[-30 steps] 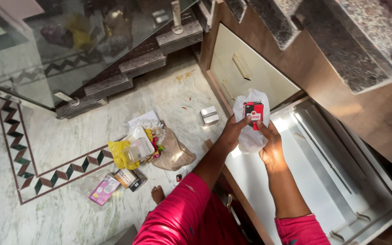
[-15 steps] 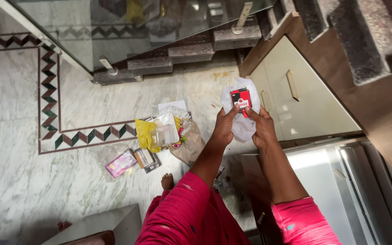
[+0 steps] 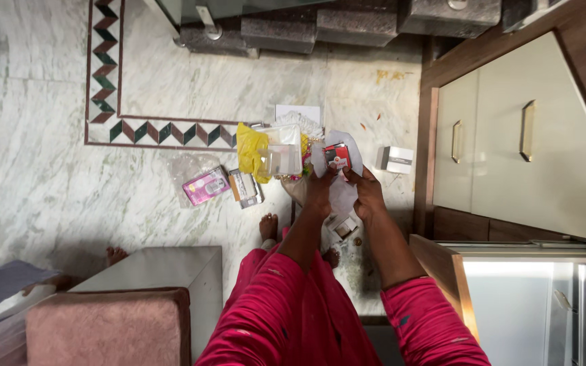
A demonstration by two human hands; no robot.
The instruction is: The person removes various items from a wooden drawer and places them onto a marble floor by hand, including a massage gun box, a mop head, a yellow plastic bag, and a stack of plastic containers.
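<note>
A big marble floor (image 3: 55, 169) spreads out below, with a border of dark triangles. On the right stands a cream cupboard (image 3: 530, 149) with two long handles. At the bottom left sits a pink padded stool (image 3: 103, 329).

On the floor lies a heap of small packets. A yellow bag (image 3: 250, 150) lies touching a clear plastic box (image 3: 281, 150); what is in the box is too blurry to tell. To the left is a pink flat packet (image 3: 206, 185), and just beside it a small grey packet (image 3: 246, 188). A little white box (image 3: 395, 160) lies near the cupboard.

Both arms, in pink sleeves, reach forward over the floor. The left hand (image 3: 320, 186) and the right hand (image 3: 367, 192) hold a thin white bag (image 3: 342, 193) between them, fingers pinched shut on its top edges. A small red and black packet (image 3: 338, 156) sits at the top of the white bag, right above the fingertips, just beside the clear box.
</note>
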